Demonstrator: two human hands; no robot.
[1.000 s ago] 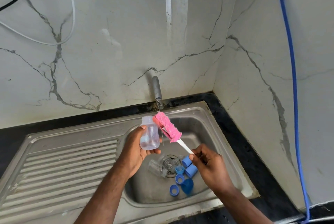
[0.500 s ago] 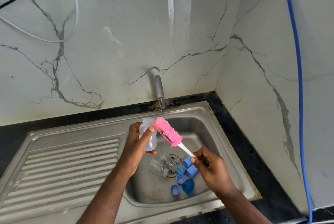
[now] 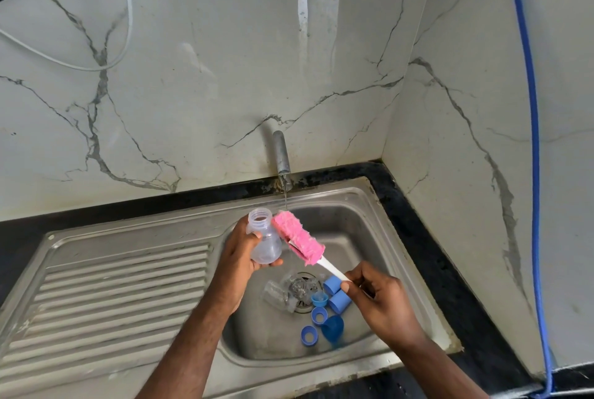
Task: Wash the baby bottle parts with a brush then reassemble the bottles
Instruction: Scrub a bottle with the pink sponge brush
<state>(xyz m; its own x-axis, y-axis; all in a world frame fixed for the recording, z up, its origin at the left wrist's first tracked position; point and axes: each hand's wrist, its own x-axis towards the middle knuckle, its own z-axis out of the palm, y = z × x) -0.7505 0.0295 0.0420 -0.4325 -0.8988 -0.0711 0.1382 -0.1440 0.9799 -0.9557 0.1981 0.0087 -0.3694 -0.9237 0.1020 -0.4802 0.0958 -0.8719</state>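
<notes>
Sink [image 3: 369,215] looking like stainless steel, satin sheen, water-spotted. Ribbed drainboard [image 3: 122,286] left of drain [image 3: 302,289] looking duller, streaked. Tap [image 3: 282,154] behind drain showing matt grey metal, tarnished at base. Bottle [image 3: 265,244] up-left of drain appearing translucent plastic, smooth, neck threaded. Brush head [image 3: 297,242] above drain looking fuzzy pink, rough; sponge or cloth unclear. Brush handle [image 3: 331,268] showing smooth white plastic. Caps [image 3: 340,302] right of drain and rings [image 3: 309,333] in front of drain reading as opaque blue plastic, smooth. Second bottle [image 3: 276,295] just left of drain looking clear plastic. Wall [image 3: 193,77] behind drain showing polished veined marble look, drip-stained. Counter [image 3: 418,237] right of drain looking black stone, worn.

No text, label, brand or number can be read on the bottle [image 3: 265,247], brush [image 3: 300,242] or sink [image 3: 112,289].
</notes>
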